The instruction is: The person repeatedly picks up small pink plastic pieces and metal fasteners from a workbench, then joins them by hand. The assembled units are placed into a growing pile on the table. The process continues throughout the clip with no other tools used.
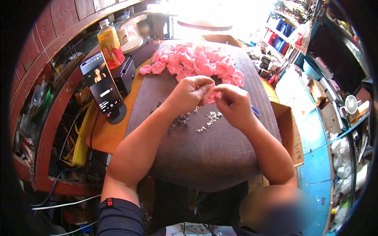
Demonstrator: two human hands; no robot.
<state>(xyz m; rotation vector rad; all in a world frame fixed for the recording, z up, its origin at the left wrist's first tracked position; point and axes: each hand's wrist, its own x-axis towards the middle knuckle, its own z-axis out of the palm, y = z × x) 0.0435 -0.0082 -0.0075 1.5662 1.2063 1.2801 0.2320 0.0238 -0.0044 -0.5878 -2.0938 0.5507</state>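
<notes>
Between my two hands, over the middle of the brown-covered table, is a small pink plastic piece. My left hand pinches it from the left, fingers closed. From the right, my right hand has its thumb and fingertips closed at the same piece. A large heap of similar pink pieces lies beyond my hands. Just below them on the table are small silvery metal parts, with a cluster of small dark parts to their left. My fingers hide much of the held piece.
At the left, a phone stands on a round-based holder beside a drink bottle. A blue pen-like object lies by my right wrist. An open cardboard box sits right of the table. Cluttered shelves line both sides.
</notes>
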